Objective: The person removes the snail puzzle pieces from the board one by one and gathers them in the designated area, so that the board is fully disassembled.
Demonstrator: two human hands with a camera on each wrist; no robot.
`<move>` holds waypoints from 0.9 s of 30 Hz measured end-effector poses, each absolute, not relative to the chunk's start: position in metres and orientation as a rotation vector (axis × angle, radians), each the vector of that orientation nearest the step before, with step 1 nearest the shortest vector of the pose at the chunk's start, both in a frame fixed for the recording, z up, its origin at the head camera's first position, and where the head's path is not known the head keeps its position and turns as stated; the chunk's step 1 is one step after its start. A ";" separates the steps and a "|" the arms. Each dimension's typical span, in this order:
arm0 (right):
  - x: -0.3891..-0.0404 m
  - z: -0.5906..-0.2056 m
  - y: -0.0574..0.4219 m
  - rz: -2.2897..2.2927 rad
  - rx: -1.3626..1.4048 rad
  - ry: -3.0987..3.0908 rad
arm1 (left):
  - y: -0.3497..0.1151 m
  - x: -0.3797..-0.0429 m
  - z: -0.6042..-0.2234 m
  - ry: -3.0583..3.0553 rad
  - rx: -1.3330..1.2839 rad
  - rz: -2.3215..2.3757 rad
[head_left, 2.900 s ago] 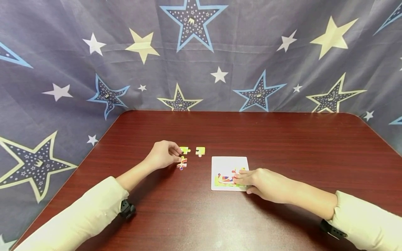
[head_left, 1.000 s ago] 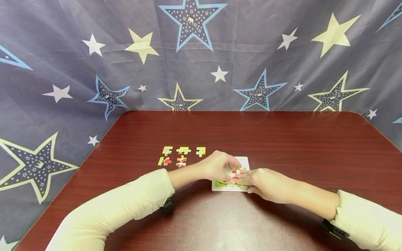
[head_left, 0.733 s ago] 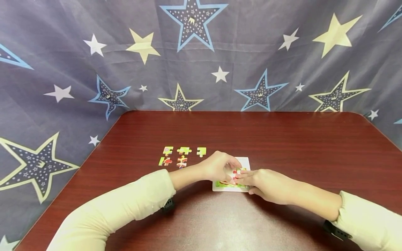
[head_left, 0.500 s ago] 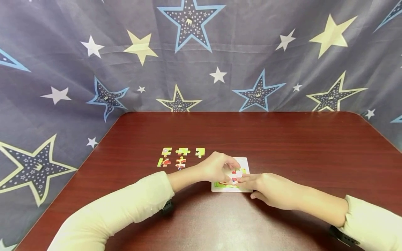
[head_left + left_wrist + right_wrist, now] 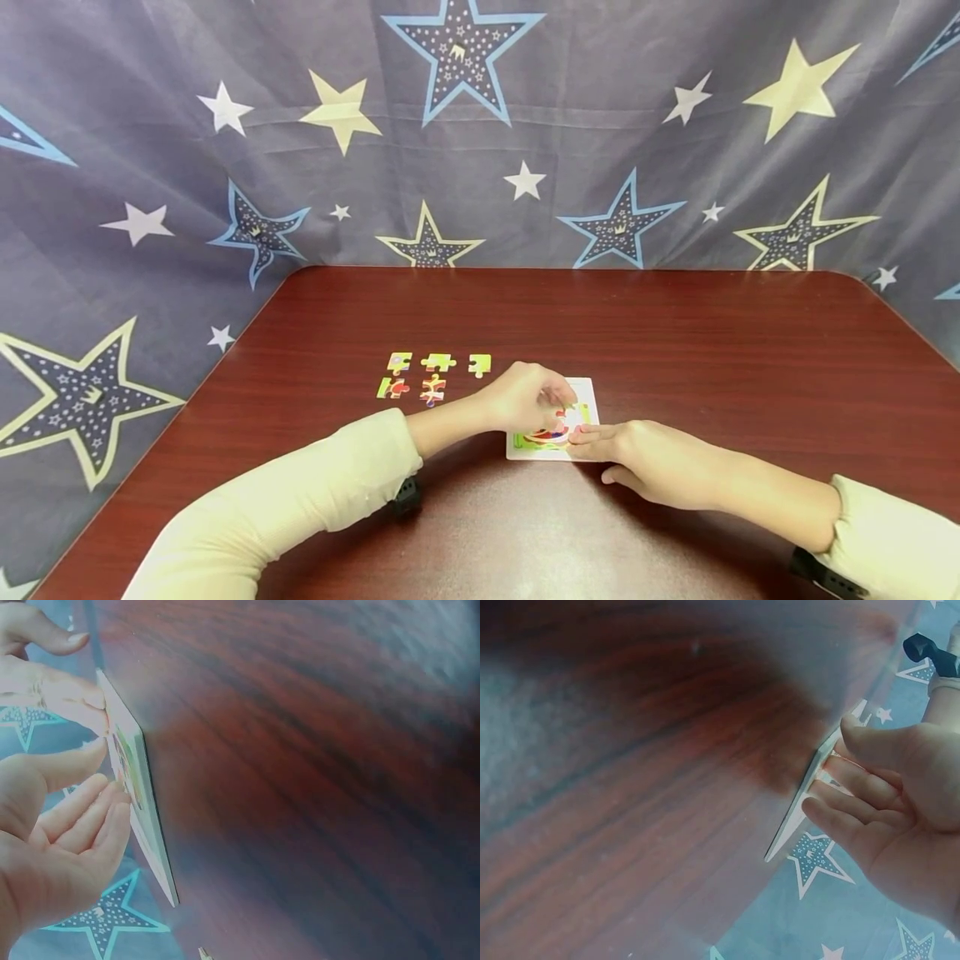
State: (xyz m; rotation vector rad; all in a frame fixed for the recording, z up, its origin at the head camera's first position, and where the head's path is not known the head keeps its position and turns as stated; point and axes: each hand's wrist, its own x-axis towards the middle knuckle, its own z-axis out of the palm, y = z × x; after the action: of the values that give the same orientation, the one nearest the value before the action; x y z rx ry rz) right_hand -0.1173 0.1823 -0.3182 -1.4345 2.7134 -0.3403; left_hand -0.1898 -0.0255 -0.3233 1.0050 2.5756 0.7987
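Observation:
A white square puzzle board (image 5: 584, 389) lies on the table, its lower part filled with green, red and blue picture pieces. Over its middle, my left hand (image 5: 521, 398) pinches a small red-and-white puzzle piece (image 5: 559, 418) between thumb and fingers, close down on the board; the fingers partly hide the piece. My right hand (image 5: 660, 462) rests its extended fingers on the board's right side. Left of the board lie several loose puzzle pieces in two rows, among them a yellow-green one (image 5: 480, 364) and a red-and-green one (image 5: 393, 387).
The dark red wooden table (image 5: 675, 333) has a glossy, light-reflecting front area. Behind it and at the left hangs a grey-blue curtain (image 5: 480, 158) with stars. My left forearm (image 5: 300, 483) crosses in front of the loose pieces.
My left hand has come from the loose pieces at left over to the board and stays there. Recently, my right hand has slid slightly right and toward the front, uncovering more of the board.

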 end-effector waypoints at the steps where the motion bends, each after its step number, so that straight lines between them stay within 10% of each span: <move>1: -0.117 -0.318 0.182 -0.346 -1.434 2.708 | -0.025 -0.190 -0.323 2.573 0.986 0.822; 27: -0.120 -0.314 0.179 -0.345 -1.422 2.670 | -0.023 -0.195 -0.318 2.679 0.681 1.332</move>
State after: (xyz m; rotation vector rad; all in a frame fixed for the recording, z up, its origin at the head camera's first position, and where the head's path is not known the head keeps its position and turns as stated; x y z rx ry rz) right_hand -0.1203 0.1787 -0.3136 -1.4222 2.6704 -0.3451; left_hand -0.1948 -0.0230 -0.3183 0.6806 2.6788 1.3324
